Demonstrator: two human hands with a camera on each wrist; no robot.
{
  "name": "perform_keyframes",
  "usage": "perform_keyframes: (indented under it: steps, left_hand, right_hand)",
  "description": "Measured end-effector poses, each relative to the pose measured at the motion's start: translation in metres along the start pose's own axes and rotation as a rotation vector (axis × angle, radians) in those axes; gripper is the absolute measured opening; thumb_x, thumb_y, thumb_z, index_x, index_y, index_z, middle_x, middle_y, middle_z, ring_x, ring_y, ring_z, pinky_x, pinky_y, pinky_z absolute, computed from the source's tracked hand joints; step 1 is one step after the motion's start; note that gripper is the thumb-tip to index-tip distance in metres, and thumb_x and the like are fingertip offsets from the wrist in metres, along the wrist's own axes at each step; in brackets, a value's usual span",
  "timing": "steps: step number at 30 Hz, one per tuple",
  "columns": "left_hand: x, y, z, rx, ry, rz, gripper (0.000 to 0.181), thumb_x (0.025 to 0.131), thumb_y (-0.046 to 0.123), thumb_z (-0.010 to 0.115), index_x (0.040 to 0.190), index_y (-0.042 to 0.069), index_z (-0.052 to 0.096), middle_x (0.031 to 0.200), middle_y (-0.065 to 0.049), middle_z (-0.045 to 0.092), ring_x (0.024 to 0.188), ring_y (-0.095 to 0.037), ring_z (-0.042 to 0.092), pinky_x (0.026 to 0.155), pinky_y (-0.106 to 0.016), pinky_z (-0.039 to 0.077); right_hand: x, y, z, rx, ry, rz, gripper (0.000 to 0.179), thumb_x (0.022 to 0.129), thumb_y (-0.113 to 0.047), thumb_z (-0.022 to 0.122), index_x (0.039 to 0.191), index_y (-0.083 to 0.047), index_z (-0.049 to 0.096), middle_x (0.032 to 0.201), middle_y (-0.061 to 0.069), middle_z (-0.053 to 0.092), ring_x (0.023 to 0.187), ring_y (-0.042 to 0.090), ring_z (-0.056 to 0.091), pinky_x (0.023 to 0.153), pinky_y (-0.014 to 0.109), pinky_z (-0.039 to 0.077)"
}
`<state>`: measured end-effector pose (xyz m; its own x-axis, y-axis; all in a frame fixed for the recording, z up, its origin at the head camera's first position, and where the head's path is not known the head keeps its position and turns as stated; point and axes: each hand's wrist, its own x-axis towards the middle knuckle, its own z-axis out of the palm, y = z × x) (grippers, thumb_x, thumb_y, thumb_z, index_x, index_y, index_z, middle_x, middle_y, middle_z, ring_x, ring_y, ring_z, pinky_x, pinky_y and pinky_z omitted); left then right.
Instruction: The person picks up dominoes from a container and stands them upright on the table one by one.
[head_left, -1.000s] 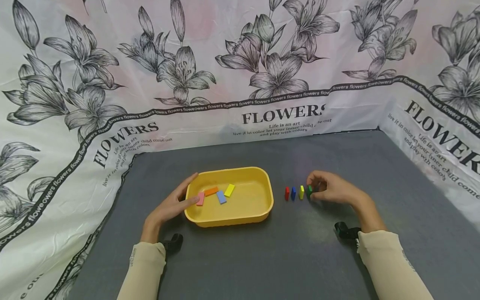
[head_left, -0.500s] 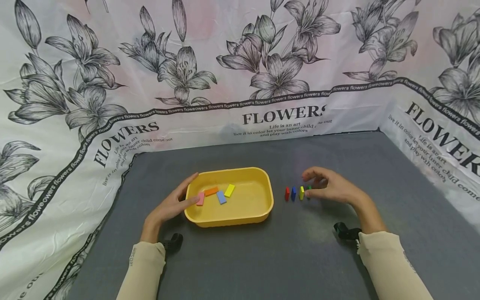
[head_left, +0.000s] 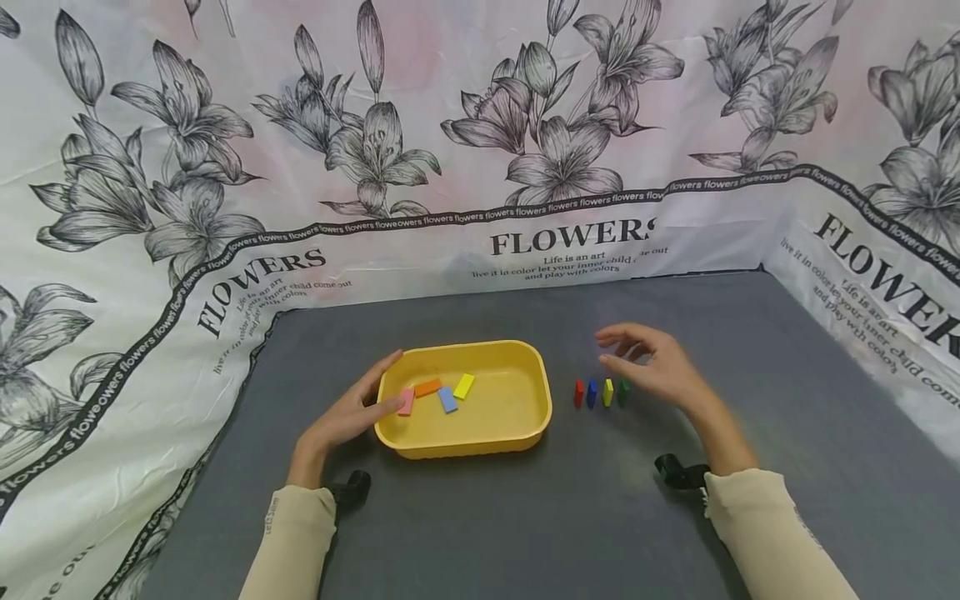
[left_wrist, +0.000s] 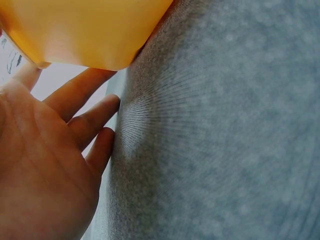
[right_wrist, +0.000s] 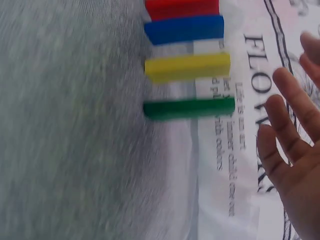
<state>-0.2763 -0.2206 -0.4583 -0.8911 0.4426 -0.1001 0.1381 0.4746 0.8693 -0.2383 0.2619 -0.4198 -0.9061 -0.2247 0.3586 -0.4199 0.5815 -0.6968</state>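
Note:
My left hand (head_left: 352, 417) holds the left end of a yellow plastic tray (head_left: 480, 447), thumb over the rim and fingers along the outer wall. In the left wrist view the fingers (left_wrist: 90, 120) reach under the tray's side. My right hand (head_left: 652, 362) is raised above a row of small upright blocks, with nothing in it. From left to right these are a red block (head_left: 579, 393), a blue block (head_left: 592, 392), a yellow block (head_left: 608, 392) and a green block (head_left: 624, 392). The right wrist view shows the green block (right_wrist: 189, 108) standing apart from the fingers.
Inside the tray lie a pink block (head_left: 406, 403), an orange block (head_left: 428, 387), a light blue block (head_left: 447, 400) and a bright yellow block (head_left: 464, 386). A flower-printed cloth (head_left: 420, 275) borders the dark grey table (head_left: 510, 525) at the back and sides.
My right hand has let go of the green block and risen up and left above the row. The green block stays standing. My left hand keeps its place on the tray.

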Motion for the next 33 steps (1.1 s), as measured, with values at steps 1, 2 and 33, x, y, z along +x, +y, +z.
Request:
perform_keyframes:
  steps: [1, 2, 33]
  left_hand:
    - [0.000, 0.000, 0.000, -0.001, 0.001, 0.001, 0.076, 0.098, 0.041, 0.066, 0.160, 0.045, 0.022, 0.170, -0.004, 0.022, 0.149, -0.036, 0.033, 0.122, -0.065, 0.025]
    - [0.000, 0.000, 0.000, -0.002, 0.001, 0.002, 0.076, 0.097, 0.041, 0.066, 0.160, 0.045, 0.022, 0.170, -0.004, 0.022, 0.149, -0.036, 0.033, 0.122, -0.065, 0.025]
    - [-0.001, -0.003, -0.001, -0.013, -0.015, 0.029, 0.075, 0.099, 0.041, 0.064, 0.160, 0.043, 0.021, 0.170, -0.002, 0.021, 0.151, -0.035, 0.032, 0.122, -0.064, 0.025]
  right_hand:
    - [0.002, -0.002, 0.003, -0.006, 0.012, -0.015, 0.028, 0.095, -0.016, 0.072, 0.123, -0.016, 0.070, 0.117, 0.011, 0.072, 0.091, 0.007, 0.060, 0.081, 0.029, 0.052]
    - [0.004, -0.004, 0.006, -0.014, 0.023, -0.035, 0.027, 0.095, -0.014, 0.072, 0.122, -0.015, 0.071, 0.116, 0.011, 0.073, 0.090, 0.008, 0.060, 0.080, 0.028, 0.052]
    - [0.072, -0.080, 0.131, -0.388, -0.277, -0.415, 0.016, 0.088, -0.012, 0.079, 0.104, -0.016, 0.079, 0.106, -0.002, 0.075, 0.090, 0.021, 0.058, 0.077, 0.035, 0.048]
